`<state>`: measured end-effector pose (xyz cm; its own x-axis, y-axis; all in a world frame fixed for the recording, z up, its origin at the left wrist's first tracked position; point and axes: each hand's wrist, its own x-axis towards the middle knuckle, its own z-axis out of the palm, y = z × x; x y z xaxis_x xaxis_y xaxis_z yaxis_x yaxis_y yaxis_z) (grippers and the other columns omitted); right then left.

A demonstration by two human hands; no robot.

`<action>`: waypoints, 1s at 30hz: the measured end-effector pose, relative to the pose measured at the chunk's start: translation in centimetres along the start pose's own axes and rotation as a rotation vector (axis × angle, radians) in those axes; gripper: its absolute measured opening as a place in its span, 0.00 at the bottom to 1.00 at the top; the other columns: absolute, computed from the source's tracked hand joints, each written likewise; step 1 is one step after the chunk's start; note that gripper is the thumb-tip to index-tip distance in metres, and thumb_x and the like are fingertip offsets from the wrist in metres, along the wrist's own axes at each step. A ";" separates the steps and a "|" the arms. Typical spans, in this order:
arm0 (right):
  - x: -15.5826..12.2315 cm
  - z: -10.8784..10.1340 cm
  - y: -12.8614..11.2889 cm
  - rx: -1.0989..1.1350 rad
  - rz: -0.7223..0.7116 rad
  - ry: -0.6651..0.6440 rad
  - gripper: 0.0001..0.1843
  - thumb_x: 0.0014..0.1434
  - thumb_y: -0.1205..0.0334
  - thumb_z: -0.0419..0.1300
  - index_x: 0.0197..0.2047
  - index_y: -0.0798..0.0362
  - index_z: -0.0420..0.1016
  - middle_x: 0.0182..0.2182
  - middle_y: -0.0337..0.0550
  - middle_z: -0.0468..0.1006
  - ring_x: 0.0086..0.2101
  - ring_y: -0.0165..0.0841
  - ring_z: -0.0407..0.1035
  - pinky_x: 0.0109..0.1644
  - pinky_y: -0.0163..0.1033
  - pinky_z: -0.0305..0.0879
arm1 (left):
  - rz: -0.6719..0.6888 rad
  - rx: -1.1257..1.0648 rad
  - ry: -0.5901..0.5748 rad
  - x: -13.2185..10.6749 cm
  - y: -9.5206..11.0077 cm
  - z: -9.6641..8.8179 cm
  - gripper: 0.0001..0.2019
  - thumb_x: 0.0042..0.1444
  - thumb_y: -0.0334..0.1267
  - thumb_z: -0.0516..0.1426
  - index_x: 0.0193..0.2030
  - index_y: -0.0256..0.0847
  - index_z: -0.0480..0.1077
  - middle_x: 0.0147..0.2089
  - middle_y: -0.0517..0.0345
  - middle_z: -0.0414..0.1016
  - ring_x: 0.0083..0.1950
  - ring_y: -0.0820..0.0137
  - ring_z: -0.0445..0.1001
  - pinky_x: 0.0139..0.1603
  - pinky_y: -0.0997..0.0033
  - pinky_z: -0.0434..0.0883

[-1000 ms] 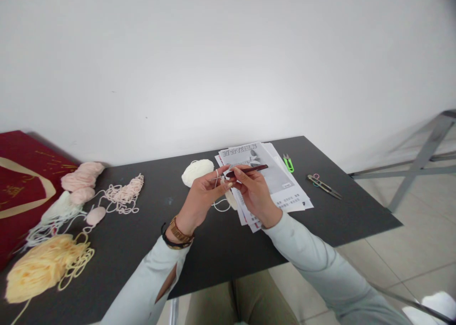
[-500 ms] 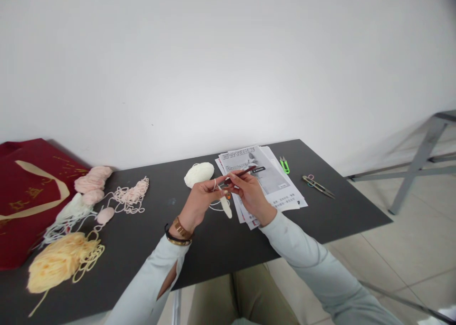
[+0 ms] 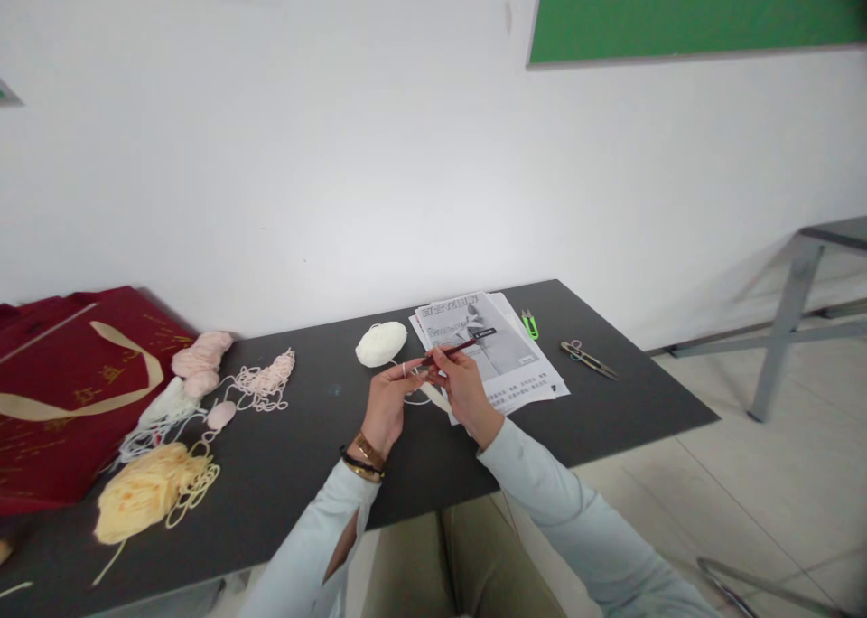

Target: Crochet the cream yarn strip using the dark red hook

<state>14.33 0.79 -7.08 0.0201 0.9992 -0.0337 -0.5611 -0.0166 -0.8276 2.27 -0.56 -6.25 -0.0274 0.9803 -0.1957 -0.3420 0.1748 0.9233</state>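
Over the middle of the black table (image 3: 610,410), my right hand (image 3: 463,386) pinches a dark red crochet hook (image 3: 461,345) that points left towards my left hand. My left hand (image 3: 388,399) is closed on a small cream crocheted piece (image 3: 433,395) and on the cream strand looped over its finger. That strand trails to a cream yarn ball (image 3: 381,343) lying just behind my hands. Both hands touch at the fingertips.
Printed sheets (image 3: 498,351) lie behind my right hand, with green snips (image 3: 529,323) and small scissors (image 3: 586,359) further right. Pink yarn (image 3: 265,379), pale balls (image 3: 200,361) and a yellow tangle (image 3: 150,490) sit at the left by a red bag (image 3: 60,392). A grey frame (image 3: 786,324) stands at the right.
The view has tilted up, bringing a green board into sight. My hands stay together and have sunk closer to the table, still working hook and yarn.
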 end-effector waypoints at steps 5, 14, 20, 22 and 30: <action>0.5 0.1 -0.7 -0.101 -0.019 -0.034 0.21 0.45 0.47 0.72 0.27 0.58 0.76 0.18 0.35 0.69 0.19 0.23 0.60 0.23 0.28 0.60 | 0.003 0.013 0.001 -0.3 -0.4 0.1 0.21 0.34 0.34 0.70 0.39 0.33 0.81 0.31 0.49 0.82 0.30 0.70 0.75 0.34 0.73 0.66; -1.4 -1.2 -1.5 -0.078 0.085 -0.094 0.25 0.44 0.46 0.73 0.36 0.59 0.80 0.27 0.44 0.78 0.27 0.30 0.72 0.33 0.34 0.73 | 0.086 0.101 -0.091 -2.5 -0.2 -1.3 0.23 0.38 0.38 0.71 0.45 0.35 0.80 0.33 0.53 0.81 0.34 0.72 0.73 0.39 0.73 0.67; -3.2 -0.8 -0.5 0.027 0.085 -0.049 0.25 0.44 0.46 0.74 0.35 0.58 0.78 0.28 0.43 0.77 0.28 0.29 0.72 0.36 0.34 0.75 | 0.107 0.043 -0.111 -4.2 -0.2 -1.4 0.20 0.45 0.43 0.69 0.44 0.34 0.80 0.41 0.47 0.81 0.35 0.73 0.71 0.36 0.75 0.66; -3.7 -0.6 -0.5 0.034 0.071 -0.034 0.25 0.45 0.46 0.74 0.36 0.59 0.79 0.27 0.43 0.77 0.28 0.28 0.71 0.34 0.33 0.75 | 0.108 0.025 -0.108 -4.7 0.1 -1.3 0.19 0.44 0.43 0.69 0.42 0.34 0.81 0.40 0.47 0.81 0.34 0.73 0.71 0.36 0.74 0.66; -6.3 0.7 -1.6 0.105 0.043 -0.029 0.22 0.46 0.48 0.74 0.34 0.58 0.78 0.27 0.42 0.77 0.28 0.27 0.70 0.33 0.32 0.75 | 0.100 -0.028 -0.079 -7.4 1.7 -0.9 0.29 0.41 0.37 0.71 0.53 0.41 0.76 0.28 0.62 0.74 0.32 0.77 0.69 0.40 0.75 0.67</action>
<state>14.52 -5.44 -5.10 -0.0289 0.9983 -0.0511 -0.6449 -0.0576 -0.7621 1.06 -7.57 -3.52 0.0105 0.9971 -0.0752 -0.3676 0.0738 0.9271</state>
